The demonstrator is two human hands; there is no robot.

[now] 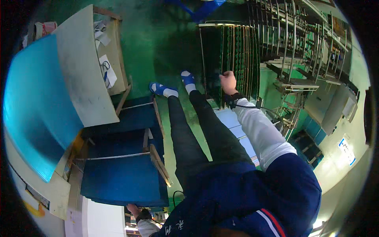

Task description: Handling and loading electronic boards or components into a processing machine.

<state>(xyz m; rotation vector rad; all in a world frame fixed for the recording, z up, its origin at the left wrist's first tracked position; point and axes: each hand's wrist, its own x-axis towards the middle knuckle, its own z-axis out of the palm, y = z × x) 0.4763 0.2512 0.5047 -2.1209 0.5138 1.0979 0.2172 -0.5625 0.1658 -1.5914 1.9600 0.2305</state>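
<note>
My right hand (228, 82) is over a row of upright dark green panels (241, 51) with thin gold-coloured lines. Its fingers are curled closed, and whatever may be in them is hidden. Down at the lower left, my left hand (133, 209) is at the near edge of a stack of dark blue sheets (122, 179). Part of that hand is hidden by the edge, so its grip does not show. A wooden-ended metal bar (114, 157) crosses over the blue stack.
On the left stands a table with a bright blue top (33, 102). Papers and scissors lie on the shelf (116, 59) beside it. Metal racks (288, 43) fill the upper right. A blue frame (197, 10) is at the far edge, above the green floor (138, 43).
</note>
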